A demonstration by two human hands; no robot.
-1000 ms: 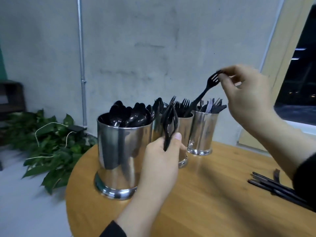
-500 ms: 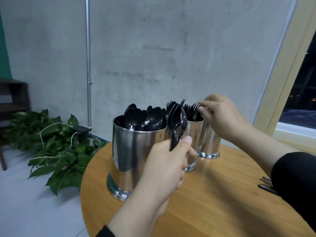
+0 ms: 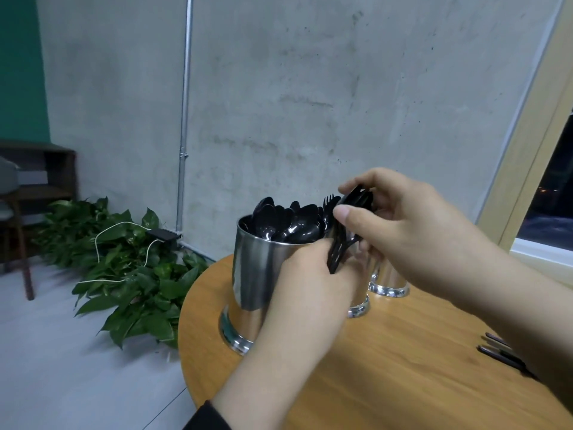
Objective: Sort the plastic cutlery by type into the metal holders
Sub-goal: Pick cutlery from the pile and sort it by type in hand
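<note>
Head view: both hands [image 3: 310, 293] hide 2 holders [image 3: 389, 282] behind spoon holder [image 3: 251, 274].

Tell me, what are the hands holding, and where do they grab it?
Both hold one bunch of black plastic cutlery. The left hand grips the handles low down; the right hand pinches the top ends.

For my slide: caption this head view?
Both hands grip black cutlery beside the spoon-filled holder.

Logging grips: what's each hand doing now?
Left hand: grips the cutlery bundle by its handles.
Right hand: pinches the same bundle's top.
</note>
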